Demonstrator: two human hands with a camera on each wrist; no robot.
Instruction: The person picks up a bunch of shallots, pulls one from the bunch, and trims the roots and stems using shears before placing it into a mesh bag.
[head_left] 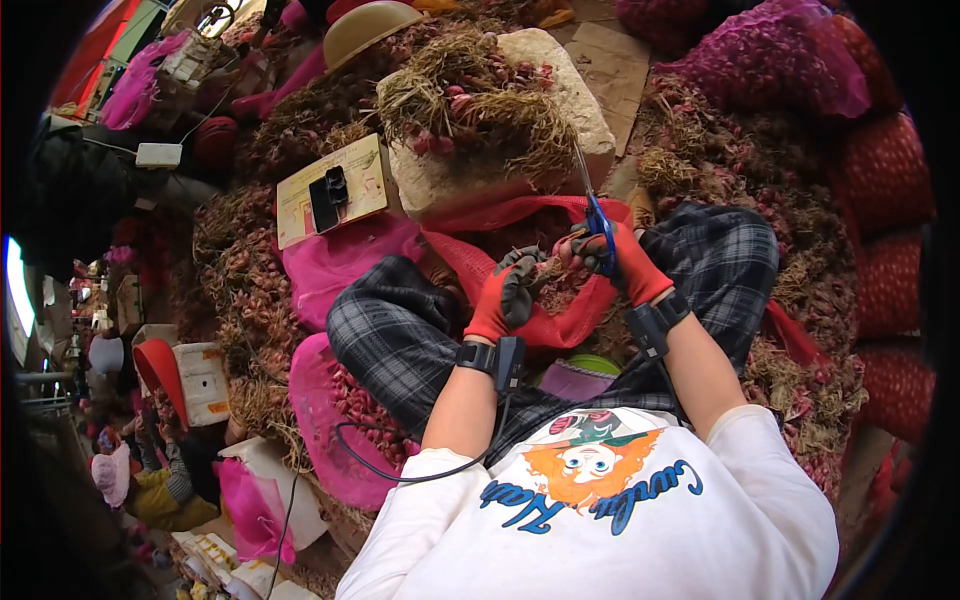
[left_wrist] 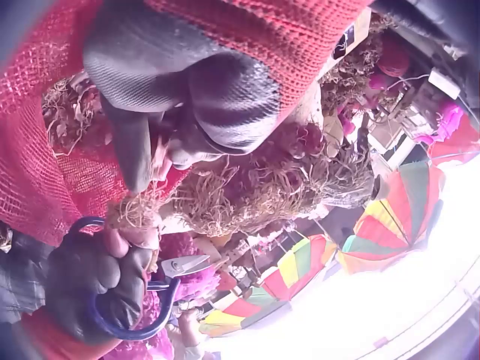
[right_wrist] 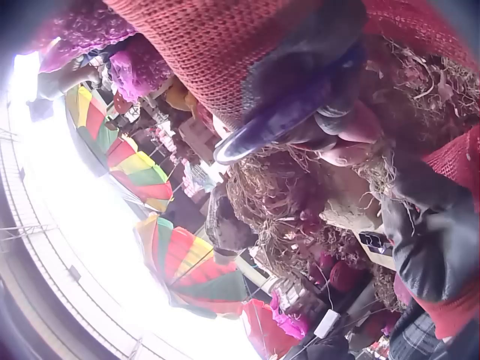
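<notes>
My right hand [head_left: 628, 262], in a red glove with dark palm coating, grips blue-handled scissors [head_left: 598, 218], their blades pointing away from me towards the stone block. The same fingers hold pinkish shallots [right_wrist: 352, 142] with shaggy roots [right_wrist: 379, 176]. Close beside it, my left hand [head_left: 508, 290], gloved alike, pinches a small pale-pink shallot [left_wrist: 171, 154] between thumb and fingers. Both hands are over an open red mesh bag [head_left: 470, 262] between my knees, with loose trimmings inside. Beyond them, a bundle of dried shallots [head_left: 470, 95] lies on the pale block [head_left: 575, 95].
A phone [head_left: 323, 203] lies on a flat box [head_left: 365, 180] left of the block. Heaped shallots [head_left: 720, 150] surround me. Full red mesh sacks [head_left: 885, 285] line the right side, and pink mesh bags [head_left: 330, 420] lie at left. Another person [head_left: 165, 490] sits far left.
</notes>
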